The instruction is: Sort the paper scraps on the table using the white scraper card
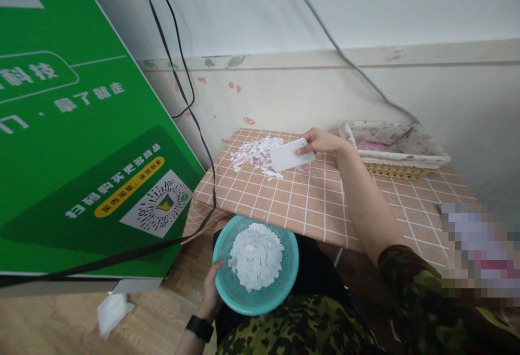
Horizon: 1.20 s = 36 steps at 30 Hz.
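Observation:
My right hand [322,142] grips a flat white plastic scraper [290,155] by its right end, thumb on top. The scraper's left end is at a loose pile of white and pink paper scraps [255,153] on the checked tablecloth. A few pink scraps [303,168] show just below the scraper. My left hand [213,284] holds the rim of a round turquoise plastic basket [291,268] on my lap, below the table edge. White paper scraps [257,255] are heaped in the basket.
The table [320,208] has a brown checked cloth. A cloth-lined wicker basket [398,168] stands at its back right, against the wall. A large green panel [101,127] rises on the left. Dark cables [190,103] hang beside it, and a white bag [114,312] lies on the floor.

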Each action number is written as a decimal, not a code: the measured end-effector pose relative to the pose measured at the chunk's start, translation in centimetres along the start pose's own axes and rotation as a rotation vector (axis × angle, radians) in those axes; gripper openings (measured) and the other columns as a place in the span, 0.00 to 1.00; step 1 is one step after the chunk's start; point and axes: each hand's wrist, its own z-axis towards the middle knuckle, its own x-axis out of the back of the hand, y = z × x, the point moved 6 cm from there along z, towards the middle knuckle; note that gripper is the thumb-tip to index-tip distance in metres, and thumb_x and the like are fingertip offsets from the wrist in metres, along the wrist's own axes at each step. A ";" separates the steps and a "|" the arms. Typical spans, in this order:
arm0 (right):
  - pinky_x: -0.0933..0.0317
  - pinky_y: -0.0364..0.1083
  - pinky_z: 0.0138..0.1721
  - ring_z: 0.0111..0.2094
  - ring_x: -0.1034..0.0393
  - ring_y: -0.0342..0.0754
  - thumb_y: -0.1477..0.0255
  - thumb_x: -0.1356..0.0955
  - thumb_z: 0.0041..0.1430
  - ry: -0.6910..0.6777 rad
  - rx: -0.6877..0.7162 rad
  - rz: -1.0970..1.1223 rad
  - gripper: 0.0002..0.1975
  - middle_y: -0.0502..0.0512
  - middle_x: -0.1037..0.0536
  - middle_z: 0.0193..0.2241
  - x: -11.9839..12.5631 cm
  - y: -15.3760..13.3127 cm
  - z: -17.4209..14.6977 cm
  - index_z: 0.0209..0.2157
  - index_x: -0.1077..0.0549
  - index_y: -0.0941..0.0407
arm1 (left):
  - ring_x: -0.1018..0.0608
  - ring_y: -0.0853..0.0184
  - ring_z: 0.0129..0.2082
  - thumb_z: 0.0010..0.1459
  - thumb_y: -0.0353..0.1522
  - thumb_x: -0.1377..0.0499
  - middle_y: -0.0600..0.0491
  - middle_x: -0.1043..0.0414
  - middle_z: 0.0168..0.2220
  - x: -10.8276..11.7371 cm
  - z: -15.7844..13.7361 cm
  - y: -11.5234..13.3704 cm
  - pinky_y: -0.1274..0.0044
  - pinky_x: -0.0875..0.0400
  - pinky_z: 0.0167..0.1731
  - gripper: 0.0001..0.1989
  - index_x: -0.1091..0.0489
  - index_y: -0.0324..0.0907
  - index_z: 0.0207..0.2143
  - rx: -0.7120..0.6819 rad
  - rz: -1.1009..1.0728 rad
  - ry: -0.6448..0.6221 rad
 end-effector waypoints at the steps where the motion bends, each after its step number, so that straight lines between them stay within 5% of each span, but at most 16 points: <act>1: 0.42 0.40 0.20 0.22 0.34 0.42 0.64 0.28 0.42 0.011 -0.009 -0.008 0.17 0.53 0.25 0.22 0.1 0.1 -0.1 0.32 0.24 0.62 | 0.21 0.57 0.26 0.41 0.34 0.37 0.49 0.20 0.24 0.0 0.0 0.0 0.66 0.26 0.32 0.09 0.23 0.37 0.26 0.001 0.001 0.005; 7: 0.38 0.42 0.23 0.23 0.32 0.44 0.62 0.28 0.43 -0.169 -0.033 0.008 0.19 0.54 0.23 0.24 -1.2 0.4 0.1 0.34 0.23 0.60 | 0.20 0.53 0.31 0.42 0.35 0.37 0.47 0.20 0.27 -0.6 -0.4 0.0 0.65 0.26 0.34 0.12 0.23 0.36 0.29 0.027 -0.008 -0.053; 11: 0.39 0.41 0.23 0.23 0.33 0.43 0.62 0.28 0.43 -0.035 0.033 -0.036 0.19 0.53 0.24 0.23 -0.7 0.1 0.8 0.34 0.23 0.62 | 0.20 0.51 0.33 0.41 0.35 0.37 0.46 0.19 0.29 -0.7 -0.7 0.1 0.64 0.27 0.35 0.14 0.23 0.36 0.31 0.021 0.002 -0.022; 17: 0.39 0.42 0.23 0.23 0.33 0.44 0.63 0.29 0.44 -0.094 0.004 -0.015 0.17 0.55 0.24 0.24 -1.2 -0.2 0.3 0.33 0.24 0.62 | 0.20 0.54 0.28 0.41 0.35 0.37 0.48 0.21 0.23 -0.1 -0.4 0.1 0.64 0.26 0.33 0.10 0.23 0.37 0.26 0.024 0.021 0.021; 30: 0.41 0.41 0.24 0.23 0.36 0.41 0.63 0.30 0.44 0.090 0.099 -0.094 0.17 0.51 0.27 0.22 -0.5 -0.5 1.4 0.32 0.24 0.62 | 0.20 0.52 0.31 0.43 0.35 0.38 0.47 0.20 0.26 -0.5 -0.7 0.0 0.64 0.26 0.34 0.13 0.23 0.36 0.30 0.060 0.005 -0.025; 36: 0.39 0.41 0.22 0.23 0.32 0.44 0.64 0.28 0.42 -0.099 0.005 -0.023 0.16 0.55 0.24 0.24 -1.1 -0.1 0.4 0.32 0.23 0.61 | 0.20 0.52 0.32 0.41 0.35 0.37 0.47 0.20 0.27 -0.4 -0.7 0.1 0.64 0.26 0.35 0.12 0.23 0.36 0.30 0.052 0.004 0.000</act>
